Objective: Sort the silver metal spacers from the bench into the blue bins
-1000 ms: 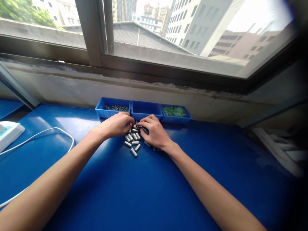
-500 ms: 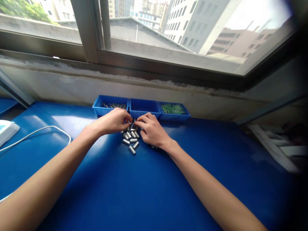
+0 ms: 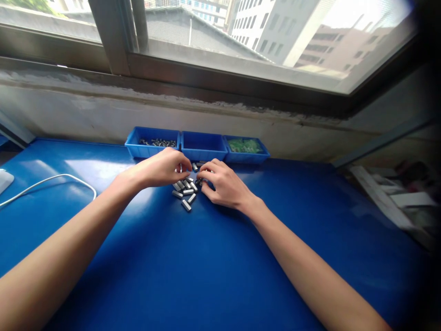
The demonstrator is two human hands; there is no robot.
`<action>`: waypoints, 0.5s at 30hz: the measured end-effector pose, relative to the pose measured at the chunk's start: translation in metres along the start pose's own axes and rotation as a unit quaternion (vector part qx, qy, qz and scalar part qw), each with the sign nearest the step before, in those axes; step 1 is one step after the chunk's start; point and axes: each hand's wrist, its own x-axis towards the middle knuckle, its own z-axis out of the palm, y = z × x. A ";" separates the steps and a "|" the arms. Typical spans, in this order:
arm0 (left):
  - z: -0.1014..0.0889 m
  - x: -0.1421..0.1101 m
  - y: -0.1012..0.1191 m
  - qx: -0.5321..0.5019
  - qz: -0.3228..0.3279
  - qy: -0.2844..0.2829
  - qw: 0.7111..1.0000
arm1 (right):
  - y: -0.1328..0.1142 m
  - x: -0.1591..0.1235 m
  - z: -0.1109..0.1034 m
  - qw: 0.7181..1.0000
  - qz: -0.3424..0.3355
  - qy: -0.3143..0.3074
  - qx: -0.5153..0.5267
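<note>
Several short silver hex standoffs (image 3: 186, 205) lie in a loose group on the blue table. Over the far left side of this group is my left hand (image 3: 165, 168), its thumb and fingers closed in a pinch; a small shiny bit shows between them, too small to name. My right hand (image 3: 222, 184) rests at the group's right side with curled fingers and thumb closing around small dark and shiny pieces, mostly hidden. Behind both hands, a few more metal pieces (image 3: 195, 167) lie near the bins.
Along the wall stand three joined blue bins: the left bin (image 3: 129, 141) holds small metal screws, the middle bin (image 3: 204, 154) shows a bare inside, and the right bin (image 3: 263, 156) holds green pieces. A white cable (image 3: 65, 175) runs across the table's left side. Window frames rise behind.
The view has tilted down and shifted slightly. My left hand has lifted a little away from the pieces, and my right hand has drawn slightly to the right, uncovering pieces between them.
</note>
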 end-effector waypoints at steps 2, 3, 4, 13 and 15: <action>0.002 0.001 0.002 0.006 0.003 0.007 1.000 | -0.001 -0.004 0.001 1.000 0.008 0.016 0.020; 0.002 0.001 0.003 0.006 0.005 0.009 1.000 | -0.001 -0.006 0.002 0.999 0.010 0.022 0.030; 0.003 0.001 0.004 0.005 0.006 0.010 1.000 | -0.001 -0.007 0.003 0.999 0.011 0.027 0.039; 0.005 0.002 0.004 0.004 0.005 -0.001 1.000 | -0.002 -0.006 0.012 0.994 0.047 0.056 0.082; 0.005 0.002 0.003 0.002 0.004 -0.001 1.000 | -0.004 -0.003 0.014 0.992 0.069 0.059 0.083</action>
